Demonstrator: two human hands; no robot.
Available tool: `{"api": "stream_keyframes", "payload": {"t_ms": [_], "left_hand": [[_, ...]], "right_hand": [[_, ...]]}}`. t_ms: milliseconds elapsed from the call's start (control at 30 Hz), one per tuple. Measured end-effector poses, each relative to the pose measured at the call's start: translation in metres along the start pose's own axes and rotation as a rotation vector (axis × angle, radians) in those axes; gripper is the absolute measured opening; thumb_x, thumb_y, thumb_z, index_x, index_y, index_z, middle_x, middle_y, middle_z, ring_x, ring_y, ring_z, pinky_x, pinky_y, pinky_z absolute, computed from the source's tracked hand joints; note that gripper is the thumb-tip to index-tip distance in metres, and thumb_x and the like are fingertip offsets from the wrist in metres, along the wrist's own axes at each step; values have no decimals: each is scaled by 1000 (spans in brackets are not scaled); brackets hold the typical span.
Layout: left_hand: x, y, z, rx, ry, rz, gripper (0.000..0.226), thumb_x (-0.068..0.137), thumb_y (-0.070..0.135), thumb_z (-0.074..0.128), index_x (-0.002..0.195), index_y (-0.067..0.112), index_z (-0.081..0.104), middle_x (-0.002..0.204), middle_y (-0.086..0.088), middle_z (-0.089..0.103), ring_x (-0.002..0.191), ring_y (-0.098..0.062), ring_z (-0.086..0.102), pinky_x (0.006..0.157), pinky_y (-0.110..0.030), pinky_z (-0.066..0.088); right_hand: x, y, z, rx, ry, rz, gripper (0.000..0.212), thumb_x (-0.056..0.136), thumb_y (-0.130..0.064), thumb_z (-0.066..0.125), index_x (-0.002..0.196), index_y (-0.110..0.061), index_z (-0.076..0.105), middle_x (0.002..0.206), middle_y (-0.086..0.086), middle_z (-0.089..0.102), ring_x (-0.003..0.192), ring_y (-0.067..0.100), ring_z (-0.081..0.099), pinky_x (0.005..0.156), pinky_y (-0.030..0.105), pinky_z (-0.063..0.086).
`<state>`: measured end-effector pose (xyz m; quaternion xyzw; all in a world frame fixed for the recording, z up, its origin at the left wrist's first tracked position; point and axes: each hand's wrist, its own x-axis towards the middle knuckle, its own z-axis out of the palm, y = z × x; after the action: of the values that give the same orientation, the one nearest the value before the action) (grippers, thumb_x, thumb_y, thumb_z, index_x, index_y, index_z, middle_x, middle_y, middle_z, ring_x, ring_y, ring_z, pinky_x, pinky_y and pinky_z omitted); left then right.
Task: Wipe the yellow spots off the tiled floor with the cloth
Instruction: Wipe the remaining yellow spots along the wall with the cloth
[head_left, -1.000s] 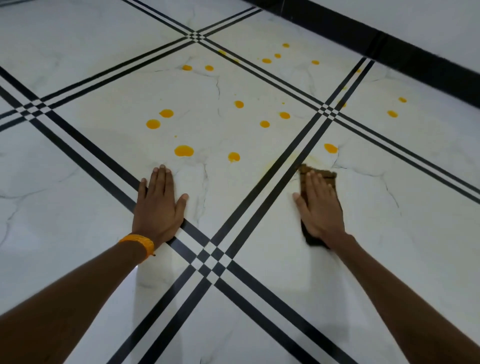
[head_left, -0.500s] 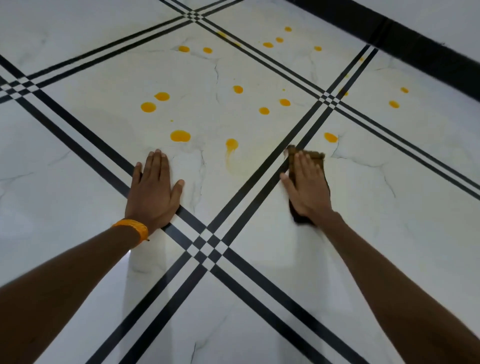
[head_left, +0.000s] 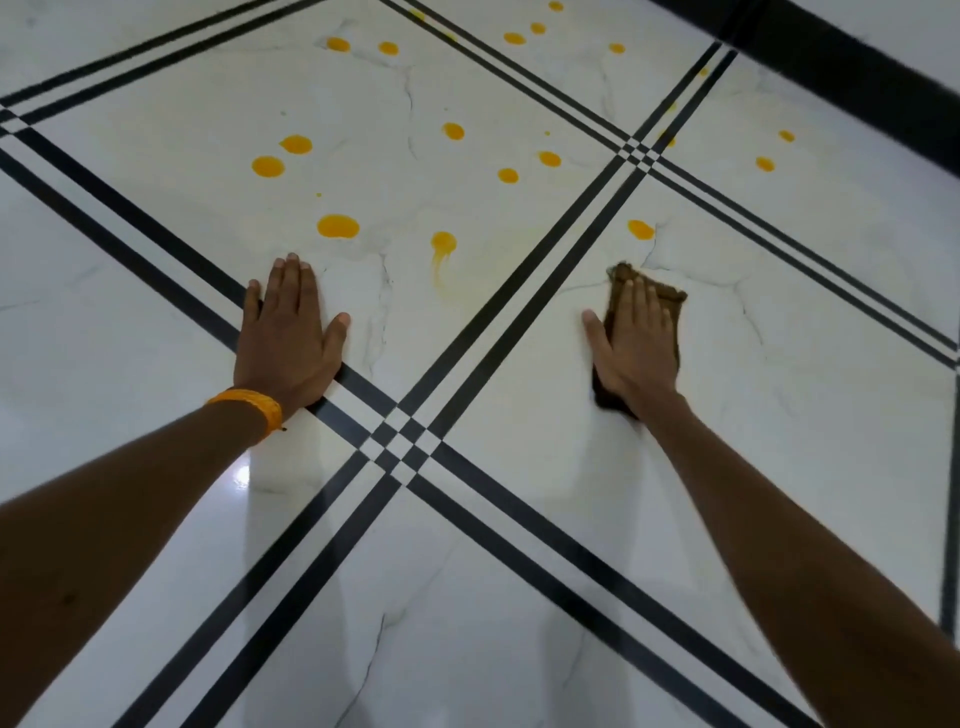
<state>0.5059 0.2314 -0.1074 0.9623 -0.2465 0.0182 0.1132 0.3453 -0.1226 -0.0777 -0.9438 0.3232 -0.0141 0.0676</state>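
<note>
White tiled floor (head_left: 467, 649) with black lines fills the view. On the left, the left hand (head_left: 288, 343) lies flat on it, fingers straight, holding nothing, an orange band (head_left: 249, 408) on its wrist. Round yellow spots (head_left: 337, 226) dot the tiles past the hands. One smeared spot (head_left: 443, 244) trails a streak. On the right, the right hand (head_left: 636, 348) presses flat on the brown cloth (head_left: 670, 301), fingers straight.

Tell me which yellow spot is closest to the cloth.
The lone yellow spot just beyond the cloth, ahead of the right hand; every other spot lies much farther away.
</note>
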Motion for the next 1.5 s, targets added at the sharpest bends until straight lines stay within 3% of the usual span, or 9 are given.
{"api": "stream_keyframes", "payload": {"t_ms": [133, 267, 467, 633, 867, 1067, 1167, 1300, 1500], "left_hand": [[-1, 0, -2, -9, 2, 15, 70, 103, 40, 37, 152, -6, 17, 161, -26, 18, 150, -37, 15, 122, -56, 11], [0, -2, -6, -29, -17, 26, 72, 102, 46, 28, 153, -5, 19, 161, -25, 19, 150, -37, 16, 121, -55, 12], [-2, -6, -7, -26, -27, 35, 80, 96, 54, 21, 154, -2, 20, 162, -21, 20, 151, -33, 17, 122, -52, 13], [8, -30, -17, -19, -16, 18, 75, 97, 51, 17, 152, 2, 28, 160, -18, 28, 149, -34, 21, 122, -52, 15], [45, -92, -32, 22, 9, -154, 70, 102, 50, 26, 155, 4, 20, 164, -14, 18, 152, -32, 12, 123, -51, 8], [57, -119, -28, 34, 21, -253, 72, 100, 55, 24, 156, 11, 19, 164, -11, 18, 152, -31, 10, 121, -55, 7], [59, -120, -26, 26, 27, -244, 76, 96, 58, 19, 157, 12, 16, 165, -9, 16, 153, -29, 8, 122, -54, 5], [59, -120, -28, 25, 8, -243, 76, 96, 58, 18, 157, 13, 15, 165, -9, 14, 153, -28, 7, 122, -54, 5], [59, -122, -28, 18, 14, -249, 76, 97, 58, 18, 157, 13, 14, 165, -8, 14, 153, -27, 7, 123, -53, 7]], "right_hand": [[-25, -64, 12, 27, -33, -213, 90, 97, -71, 6, 161, -7, 17, 168, 11, 19, 156, 26, 14, 127, 44, 10], [-75, -38, 4, 9, -116, -462, 82, 100, -67, 13, 162, -14, 11, 170, 3, 9, 157, 16, 3, 128, 38, 5], [-8, -74, 14, 33, 26, -22, 93, 95, -70, 2, 161, -6, 14, 169, 11, 15, 156, 25, 10, 127, 45, 8], [-58, -108, 18, 25, -128, -588, 84, 99, -68, 4, 162, -12, 8, 170, 3, 5, 157, 17, 0, 128, 42, 5], [55, -152, 26, -20, -4, -133, 84, 100, -63, 7, 160, -4, 16, 168, 12, 17, 156, 26, 13, 126, 47, 8], [-2, -165, 24, 21, -141, -654, 84, 99, -66, 6, 162, -11, 11, 169, 2, 8, 157, 18, 4, 128, 40, 3], [49, -154, 22, -14, -66, -464, 88, 97, -69, 4, 162, -10, 12, 169, 4, 11, 157, 21, 8, 127, 42, 6], [98, -242, 34, 65, -34, -103, 96, 93, -69, 2, 159, -1, 19, 165, 17, 25, 154, 29, 20, 126, 47, 11], [26, -230, 33, 48, -146, -655, 90, 97, -70, 1, 161, -9, 15, 169, 6, 14, 157, 18, 7, 127, 41, 9]]}}
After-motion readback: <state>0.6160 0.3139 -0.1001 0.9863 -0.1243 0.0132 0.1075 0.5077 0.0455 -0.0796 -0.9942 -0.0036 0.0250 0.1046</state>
